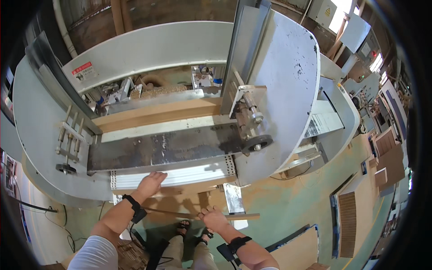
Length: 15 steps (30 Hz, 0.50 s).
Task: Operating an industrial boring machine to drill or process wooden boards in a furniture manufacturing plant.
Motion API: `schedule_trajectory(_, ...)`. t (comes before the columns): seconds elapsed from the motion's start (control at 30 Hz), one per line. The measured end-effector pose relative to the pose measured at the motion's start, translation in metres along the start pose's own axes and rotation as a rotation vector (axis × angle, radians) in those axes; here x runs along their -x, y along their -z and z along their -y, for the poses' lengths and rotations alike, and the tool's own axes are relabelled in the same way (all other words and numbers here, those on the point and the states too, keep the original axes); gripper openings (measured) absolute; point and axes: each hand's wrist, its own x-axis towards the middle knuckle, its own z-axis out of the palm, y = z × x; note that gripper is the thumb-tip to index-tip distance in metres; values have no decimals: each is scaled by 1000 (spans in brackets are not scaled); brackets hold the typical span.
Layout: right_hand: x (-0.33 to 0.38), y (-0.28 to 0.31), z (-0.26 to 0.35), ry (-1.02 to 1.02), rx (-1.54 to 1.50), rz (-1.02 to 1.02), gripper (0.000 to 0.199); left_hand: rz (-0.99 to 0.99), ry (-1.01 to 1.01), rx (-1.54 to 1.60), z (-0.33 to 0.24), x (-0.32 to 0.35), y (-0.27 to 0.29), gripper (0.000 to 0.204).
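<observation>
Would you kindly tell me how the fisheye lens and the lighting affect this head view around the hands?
Head view: straight machine edges bow toward the black rim; windows at upper right are blown out; the left hand on the white ribbed panel and the right hand at the thin wooden strip are sharp, with soft shadows on the board beneath.

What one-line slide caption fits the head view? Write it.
Left hand flat on a wooden board at the grey woodworking machine; right hand holds a thin wood strip.
</observation>
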Motion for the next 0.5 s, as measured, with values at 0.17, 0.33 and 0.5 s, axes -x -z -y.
schedule_trajectory(0.17,-31,1,-40,19,-125,-127,24,1,-198,354,-7,4,-2,47)
schedule_trajectory(0.33,-38,13,-49,95,-58,-98,25,148,-397,259,-6,52,-33,41)
schedule_trajectory(0.5,-21,41,-44,-2,-136,-172,23,89,-102,401,-17,54,12,29)
